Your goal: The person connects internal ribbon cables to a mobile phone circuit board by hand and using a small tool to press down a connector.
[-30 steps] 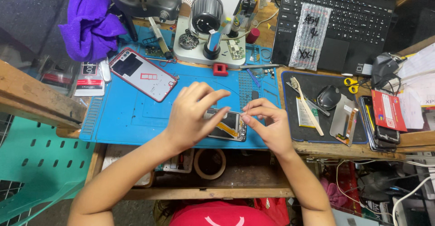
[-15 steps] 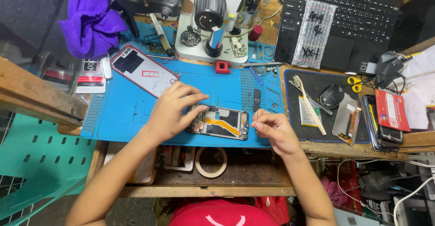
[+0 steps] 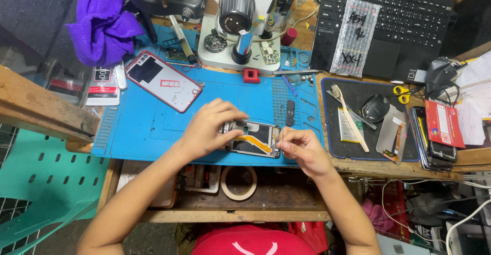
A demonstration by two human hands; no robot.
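Head view: opened phone [image 3: 251, 139] lies between both hands on blue repair mat [image 3: 143, 132], long axis left-right. Left hand [image 3: 207, 127] clamps its left end, fingers curled over top edge. Right hand [image 3: 299, 147] pinches closed at its right edge, contents too small to tell. Red back cover [image 3: 162, 81] up-left of left hand, black brush-like tool [image 3: 290, 112] just above right hand, nothing blocking

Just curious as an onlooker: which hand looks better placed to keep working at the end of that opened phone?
Probably the right hand: its pinched fingertips sit at the opened phone's right end. The left hand lies over the other end, seemingly steadying it on the blue mat.
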